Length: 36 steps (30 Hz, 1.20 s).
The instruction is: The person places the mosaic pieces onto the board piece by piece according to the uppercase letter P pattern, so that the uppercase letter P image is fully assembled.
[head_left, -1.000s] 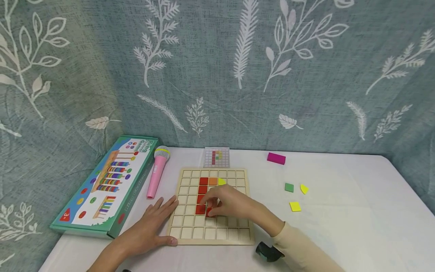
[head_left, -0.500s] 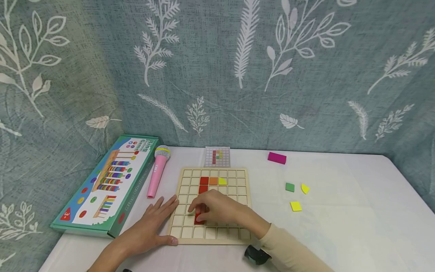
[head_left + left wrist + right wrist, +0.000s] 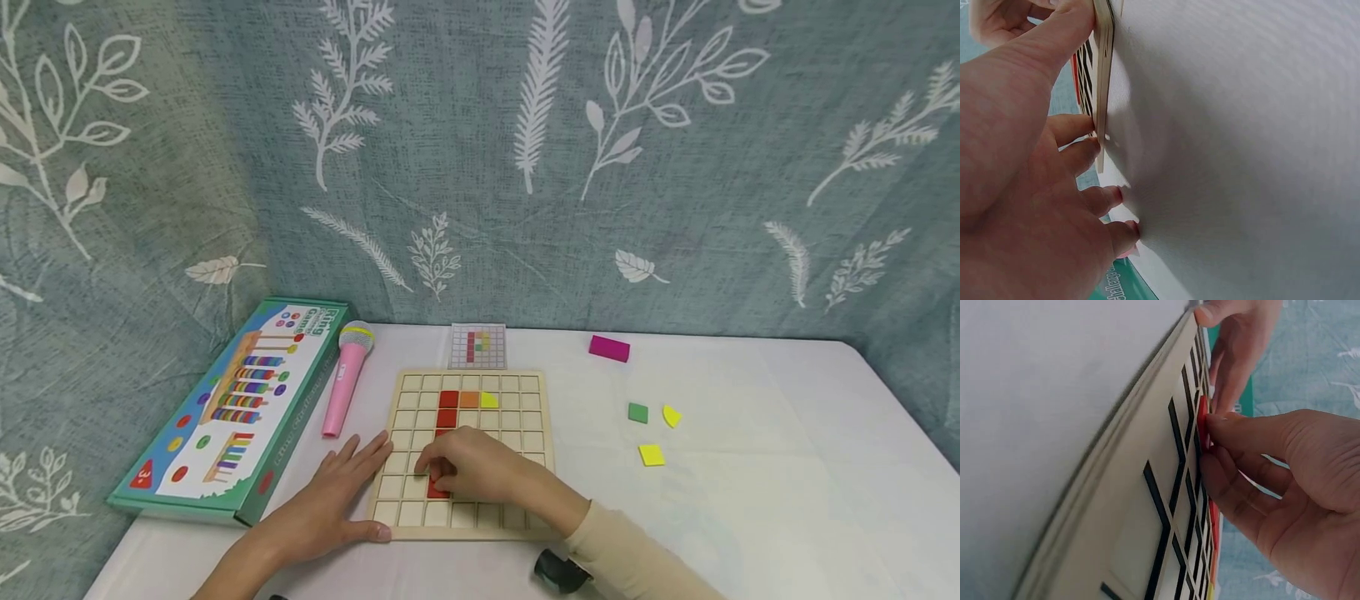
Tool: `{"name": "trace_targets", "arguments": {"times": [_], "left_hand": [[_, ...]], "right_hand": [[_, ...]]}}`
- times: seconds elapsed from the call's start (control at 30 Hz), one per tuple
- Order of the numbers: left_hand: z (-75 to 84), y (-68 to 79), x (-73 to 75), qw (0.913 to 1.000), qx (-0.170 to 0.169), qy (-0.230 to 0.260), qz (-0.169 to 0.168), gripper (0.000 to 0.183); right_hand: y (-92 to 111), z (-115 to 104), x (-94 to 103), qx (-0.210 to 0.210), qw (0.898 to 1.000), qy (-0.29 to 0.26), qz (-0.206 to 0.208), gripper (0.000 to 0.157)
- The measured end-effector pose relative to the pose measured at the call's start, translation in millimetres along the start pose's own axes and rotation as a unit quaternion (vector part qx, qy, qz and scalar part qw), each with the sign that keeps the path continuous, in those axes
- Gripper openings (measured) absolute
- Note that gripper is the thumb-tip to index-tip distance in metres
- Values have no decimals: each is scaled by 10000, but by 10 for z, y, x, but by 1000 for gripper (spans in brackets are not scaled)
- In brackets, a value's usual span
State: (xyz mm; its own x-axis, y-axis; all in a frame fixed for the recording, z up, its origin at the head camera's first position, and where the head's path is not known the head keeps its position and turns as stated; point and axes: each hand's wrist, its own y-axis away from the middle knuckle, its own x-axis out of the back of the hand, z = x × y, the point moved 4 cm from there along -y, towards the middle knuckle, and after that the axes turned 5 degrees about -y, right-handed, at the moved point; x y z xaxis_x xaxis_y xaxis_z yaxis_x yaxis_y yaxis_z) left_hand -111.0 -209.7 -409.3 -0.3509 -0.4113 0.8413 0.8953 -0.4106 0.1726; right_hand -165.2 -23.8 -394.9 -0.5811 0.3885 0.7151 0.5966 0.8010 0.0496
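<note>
On a white-clothed table (image 3: 750,508), touching a square, pale wooden grid board (image 3: 465,534) along its left edge with the left hand (image 3: 322,507), fingers straight and spread. With the right hand (image 3: 480,467), pinching a flat, square red tile (image 3: 1202,412) at the red column's (image 3: 448,408) near end. Could sit askew if pressed while tilted, or jog the column if pushed sideways.

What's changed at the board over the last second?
The right hand moved the red tile left and toward the person, to the near end of the red column; its thumb and fingers are still on it. Unchanged: the left hand at the left edge of the board, and the loose green tile.
</note>
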Motion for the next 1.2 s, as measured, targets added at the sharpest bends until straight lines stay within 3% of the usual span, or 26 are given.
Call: {"name": "trace_targets", "arguments": {"times": [0.23, 0.43, 0.83, 1.2], "left_hand": [[-18, 3, -5, 10000, 4, 41, -10, 105], [-12, -2, -10, 9999, 55, 102, -23, 105], [-4, -19, -13, 9998, 51, 179, -50, 105], [-13, -9, -14, 10000, -4, 36, 30, 105]], "right_hand": [[31, -41, 62, -90, 9998, 201, -27, 17], [148, -5, 282, -149, 9997, 187, 83, 21], [650, 516, 705, -429, 9967, 132, 680, 22], [1163, 880, 1094, -603, 9929, 473, 910, 27]]}}
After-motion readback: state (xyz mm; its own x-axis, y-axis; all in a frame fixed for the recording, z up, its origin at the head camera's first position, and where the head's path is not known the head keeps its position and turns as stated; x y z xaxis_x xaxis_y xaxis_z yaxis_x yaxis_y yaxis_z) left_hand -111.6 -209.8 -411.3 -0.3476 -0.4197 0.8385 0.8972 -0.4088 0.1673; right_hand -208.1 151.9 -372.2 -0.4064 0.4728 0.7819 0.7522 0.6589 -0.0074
